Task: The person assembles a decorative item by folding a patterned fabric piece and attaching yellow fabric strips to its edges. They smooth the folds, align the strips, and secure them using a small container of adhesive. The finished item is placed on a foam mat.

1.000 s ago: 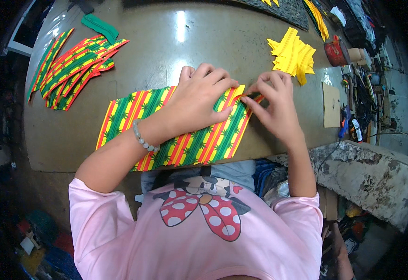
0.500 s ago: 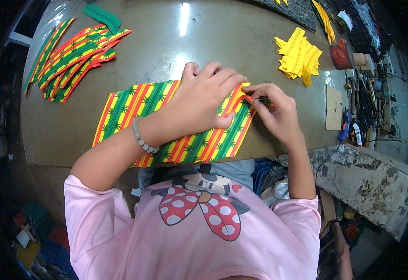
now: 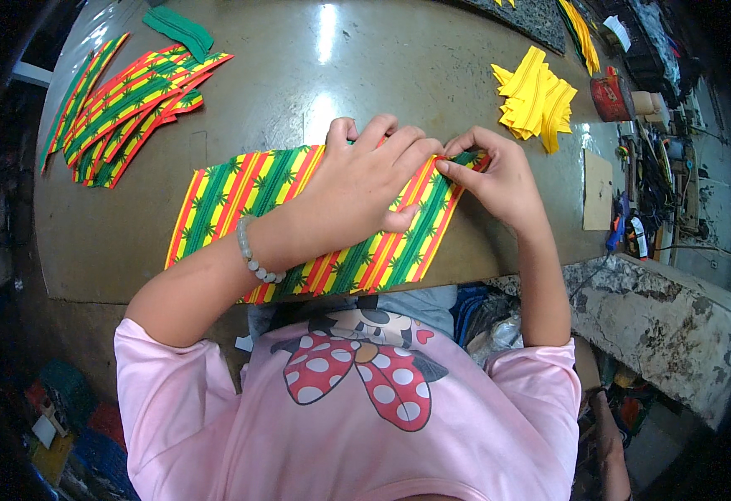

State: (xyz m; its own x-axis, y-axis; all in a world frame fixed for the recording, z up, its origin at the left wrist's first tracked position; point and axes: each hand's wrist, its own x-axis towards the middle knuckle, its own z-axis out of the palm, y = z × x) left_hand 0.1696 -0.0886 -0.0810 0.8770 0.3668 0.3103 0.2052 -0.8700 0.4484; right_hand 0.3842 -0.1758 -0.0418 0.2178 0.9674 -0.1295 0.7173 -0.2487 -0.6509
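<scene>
A large piece of striped fabric (image 3: 215,209) in red, yellow and green with dark leaf shapes lies on the table in front of me. My left hand (image 3: 370,179) rests on it with fingers apart and slightly bent, its fingertips near the far edge. At the far right corner, my right hand (image 3: 491,175) pinches a narrow strip of the same striped fabric (image 3: 468,159) between thumb and fingers. The strip lies along the corner, close to the left hand's fingertips. Part of the strip is hidden by the right hand, and the left hand covers the fabric's middle.
Striped fabric strips (image 3: 123,104) lie in a pile at the far left beside a folded green piece (image 3: 179,30). Yellow fabric pieces (image 3: 536,100) are stacked at the far right, near a red round container (image 3: 612,97). A tan card (image 3: 597,189) lies by the table's right edge.
My right hand has shifted slightly up and brought the strip onto the fabric's far right corner, closer to my left fingers. My left hand stays nearly in place.
</scene>
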